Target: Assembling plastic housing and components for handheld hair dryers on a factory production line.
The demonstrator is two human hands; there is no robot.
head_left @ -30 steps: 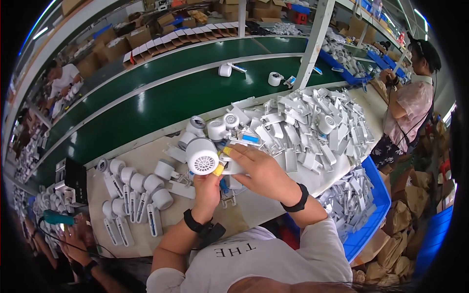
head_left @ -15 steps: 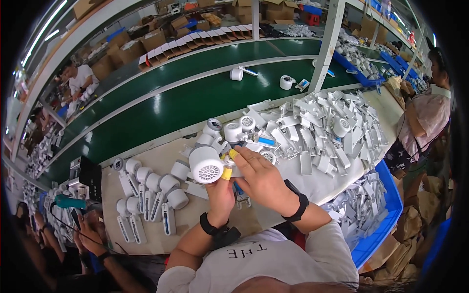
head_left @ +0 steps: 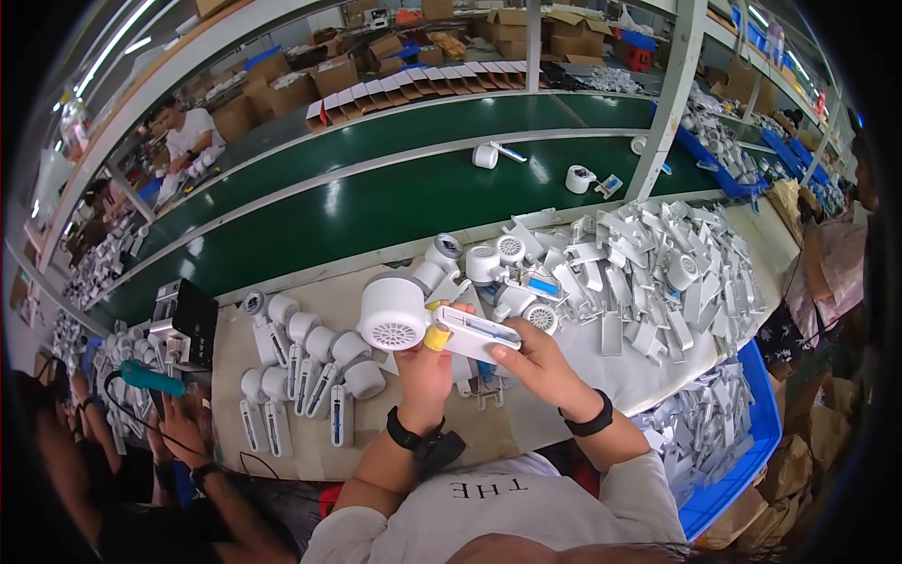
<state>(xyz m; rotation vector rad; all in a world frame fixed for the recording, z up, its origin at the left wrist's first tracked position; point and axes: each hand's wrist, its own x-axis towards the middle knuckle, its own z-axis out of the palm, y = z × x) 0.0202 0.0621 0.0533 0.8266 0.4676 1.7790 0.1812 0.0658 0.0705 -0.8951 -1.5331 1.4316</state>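
Note:
Between my hands is a white handheld appliance (head_left: 393,310) with a round, grilled head and a long handle (head_left: 477,336). Its head points left, and a long slot along the handle shows parts inside. My left hand (head_left: 427,378) is closed round the neck beneath the head, with yellow wrapping on the thumb. The handle's right end is gripped by my right hand (head_left: 547,368), thumb in front. Just behind lie more round grilled heads (head_left: 539,318) and a part with a blue piece (head_left: 543,287). Some of the left fingers are hidden behind the appliance.
Similar appliances (head_left: 341,414) lie in rows at left, beside a black box (head_left: 183,324). White shells (head_left: 648,273) are heaped at right, above a blue bin (head_left: 766,414). A green conveyor (head_left: 376,202) runs behind. A co-worker's hand (head_left: 183,432) is near a teal tool (head_left: 150,378).
My right hand has moved from over the neck to the handle's far end, and the slotted handle has come into sight. My left hand keeps its hold. The whole view has shifted slightly.

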